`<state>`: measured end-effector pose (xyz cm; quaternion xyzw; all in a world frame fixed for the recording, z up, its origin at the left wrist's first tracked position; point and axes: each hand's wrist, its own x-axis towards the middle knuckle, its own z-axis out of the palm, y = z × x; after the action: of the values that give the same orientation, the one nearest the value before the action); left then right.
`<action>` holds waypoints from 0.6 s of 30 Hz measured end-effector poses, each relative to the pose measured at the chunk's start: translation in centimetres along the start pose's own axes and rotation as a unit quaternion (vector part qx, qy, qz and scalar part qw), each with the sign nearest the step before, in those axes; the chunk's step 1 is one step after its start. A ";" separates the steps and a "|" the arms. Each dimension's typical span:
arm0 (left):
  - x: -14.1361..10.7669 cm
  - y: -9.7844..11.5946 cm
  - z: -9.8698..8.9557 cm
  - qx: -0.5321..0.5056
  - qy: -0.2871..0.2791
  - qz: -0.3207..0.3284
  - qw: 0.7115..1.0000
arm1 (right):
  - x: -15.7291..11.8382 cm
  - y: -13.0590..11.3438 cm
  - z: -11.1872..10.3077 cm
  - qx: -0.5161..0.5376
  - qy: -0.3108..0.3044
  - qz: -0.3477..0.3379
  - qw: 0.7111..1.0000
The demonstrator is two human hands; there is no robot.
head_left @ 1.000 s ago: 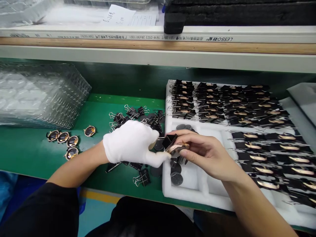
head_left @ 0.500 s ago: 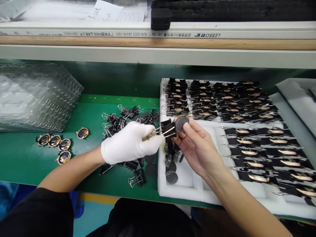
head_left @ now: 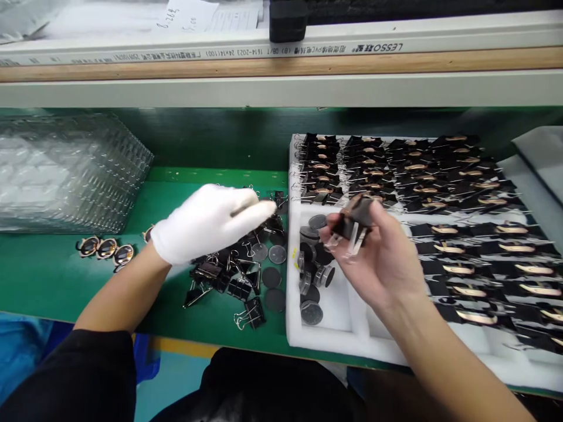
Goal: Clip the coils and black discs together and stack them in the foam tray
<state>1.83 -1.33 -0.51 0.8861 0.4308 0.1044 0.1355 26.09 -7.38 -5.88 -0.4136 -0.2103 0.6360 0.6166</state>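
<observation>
My right hand (head_left: 378,258) holds a black binder clip (head_left: 349,227) with a dark disc and a gold-rimmed part in its jaws, somewhat blurred, above the white foam tray (head_left: 321,337). My left hand (head_left: 211,223), in a white glove, hovers over the pile of black binder clips (head_left: 240,287) on the green table. Its thumb and a finger are extended with a gap between them, and nothing shows there. Loose dark discs (head_left: 275,299) lie beside the pile, and more discs (head_left: 312,313) sit in the tray's left compartment.
Rows of clipped gold parts (head_left: 477,316) fill much of the tray. Gold-rimmed pieces (head_left: 106,248) lie on the green table (head_left: 39,281) at left. Behind them stand stacked clear plastic trays (head_left: 65,181). A shelf edge (head_left: 246,94) crosses above.
My left hand has let go of the binder clip and moved left and up. My right hand has moved right with the clip, turning it. The view has shifted slightly.
</observation>
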 end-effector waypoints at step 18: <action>0.7 -1.6 2.8 0.238 -0.037 0.036 0.970 | -0.6 0.1 0.3 -0.006 -0.020 0.105 0.994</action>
<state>1.94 -0.21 -3.65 0.9112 0.4055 -0.0286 -0.0672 25.68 -7.90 -5.64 -0.4244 -0.1815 0.7042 0.5395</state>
